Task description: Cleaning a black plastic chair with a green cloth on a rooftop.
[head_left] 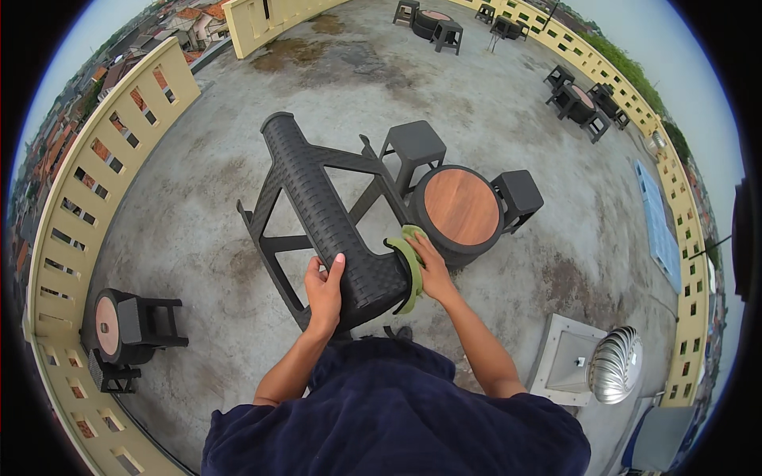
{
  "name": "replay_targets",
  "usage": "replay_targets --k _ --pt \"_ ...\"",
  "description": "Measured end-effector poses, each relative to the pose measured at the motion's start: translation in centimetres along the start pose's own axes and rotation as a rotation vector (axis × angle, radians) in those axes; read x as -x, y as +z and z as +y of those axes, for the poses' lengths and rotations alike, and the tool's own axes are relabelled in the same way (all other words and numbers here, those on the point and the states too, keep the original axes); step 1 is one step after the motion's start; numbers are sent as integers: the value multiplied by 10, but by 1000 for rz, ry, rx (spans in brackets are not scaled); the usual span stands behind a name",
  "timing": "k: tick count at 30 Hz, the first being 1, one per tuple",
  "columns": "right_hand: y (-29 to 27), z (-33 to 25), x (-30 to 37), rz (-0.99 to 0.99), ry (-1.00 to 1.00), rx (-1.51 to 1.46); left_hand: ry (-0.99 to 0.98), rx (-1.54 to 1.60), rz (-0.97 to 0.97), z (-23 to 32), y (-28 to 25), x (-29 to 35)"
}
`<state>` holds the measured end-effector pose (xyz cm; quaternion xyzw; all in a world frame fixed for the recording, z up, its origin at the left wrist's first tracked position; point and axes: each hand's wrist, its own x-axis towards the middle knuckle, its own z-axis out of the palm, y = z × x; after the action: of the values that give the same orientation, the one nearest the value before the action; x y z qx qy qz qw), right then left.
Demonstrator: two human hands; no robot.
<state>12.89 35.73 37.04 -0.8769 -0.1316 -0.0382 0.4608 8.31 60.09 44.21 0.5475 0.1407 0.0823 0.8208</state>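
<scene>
In front of my body a dark grey plastic stool [325, 210] with a woven pattern is held tilted, one broad leg reaching away from me and open struts spreading to both sides. My left hand [323, 295] grips its near part, with the thumb lying on top of the woven surface. Over the stool's right near edge lies a green cloth [410, 278]. My right hand [431, 268] presses and holds this cloth against that edge; its fingers are partly bent around the cloth.
Just beyond stands a round table [460, 208] with a wood-look top, flanked by two stools [414, 144]. A metal roof ventilator [616, 365] is at right. Another table [107, 321] with stools sits at left. More sets stand far off. Yellow parapets [103, 190] edge the stained concrete roof.
</scene>
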Motion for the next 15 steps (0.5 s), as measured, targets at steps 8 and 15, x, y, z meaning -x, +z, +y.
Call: replay_targets --k 8,15 --pt "54 -166 -9 23 -185 154 -66 7 -41 16 -39 -30" --pt "54 -57 -14 40 238 224 -105 24 -62 39 -43 -33"
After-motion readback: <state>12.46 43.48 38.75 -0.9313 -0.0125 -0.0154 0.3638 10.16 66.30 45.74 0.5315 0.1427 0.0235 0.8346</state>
